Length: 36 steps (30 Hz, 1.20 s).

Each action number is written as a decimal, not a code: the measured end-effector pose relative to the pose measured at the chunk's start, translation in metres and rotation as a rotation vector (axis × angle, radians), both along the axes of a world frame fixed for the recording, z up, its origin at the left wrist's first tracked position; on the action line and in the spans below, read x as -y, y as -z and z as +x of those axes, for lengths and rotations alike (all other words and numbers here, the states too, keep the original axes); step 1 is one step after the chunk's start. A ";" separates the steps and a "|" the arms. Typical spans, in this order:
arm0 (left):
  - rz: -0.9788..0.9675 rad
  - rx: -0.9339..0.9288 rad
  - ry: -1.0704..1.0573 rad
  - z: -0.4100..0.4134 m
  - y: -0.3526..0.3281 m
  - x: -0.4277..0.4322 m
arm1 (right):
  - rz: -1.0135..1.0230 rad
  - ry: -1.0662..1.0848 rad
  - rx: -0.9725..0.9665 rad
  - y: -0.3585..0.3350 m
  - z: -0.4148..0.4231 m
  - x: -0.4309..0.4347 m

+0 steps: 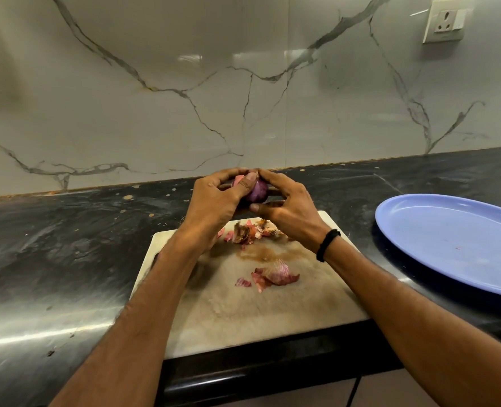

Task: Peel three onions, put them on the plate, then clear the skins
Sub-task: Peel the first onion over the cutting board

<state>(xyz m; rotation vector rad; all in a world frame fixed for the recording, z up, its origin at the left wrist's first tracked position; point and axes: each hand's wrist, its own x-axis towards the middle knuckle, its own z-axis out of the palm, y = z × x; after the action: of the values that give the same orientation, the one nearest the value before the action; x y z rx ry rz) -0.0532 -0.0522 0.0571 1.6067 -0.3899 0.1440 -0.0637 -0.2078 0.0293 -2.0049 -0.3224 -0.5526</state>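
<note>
Above the far edge of the cutting board (243, 312), I have both hands curled round one onion (258, 191). The left hand (214, 204) grips it with the thumb pressed on its skin, and the right hand (287, 212) wraps it from the other side. Fingers cover its ends, so I cannot tell its axis. Skins (272, 274) lie on the board below. The plate (449, 245) sits well off to the right, nearer my right hand, which I judge should carry the onion across.
</note>
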 end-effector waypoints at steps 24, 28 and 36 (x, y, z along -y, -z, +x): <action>0.027 0.052 -0.106 0.006 0.003 -0.007 | -0.040 -0.002 0.033 0.002 0.003 -0.001; 0.101 0.099 0.018 0.000 0.003 -0.005 | -0.144 0.092 0.157 0.005 0.004 0.000; -0.006 0.065 0.034 0.001 0.003 -0.003 | -0.206 0.111 0.256 0.008 0.009 0.003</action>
<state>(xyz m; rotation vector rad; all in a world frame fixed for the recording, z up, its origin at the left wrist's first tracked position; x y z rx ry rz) -0.0521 -0.0494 0.0545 1.5916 -0.4663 0.1716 -0.0551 -0.2103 0.0214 -2.1617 -0.4396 -0.8803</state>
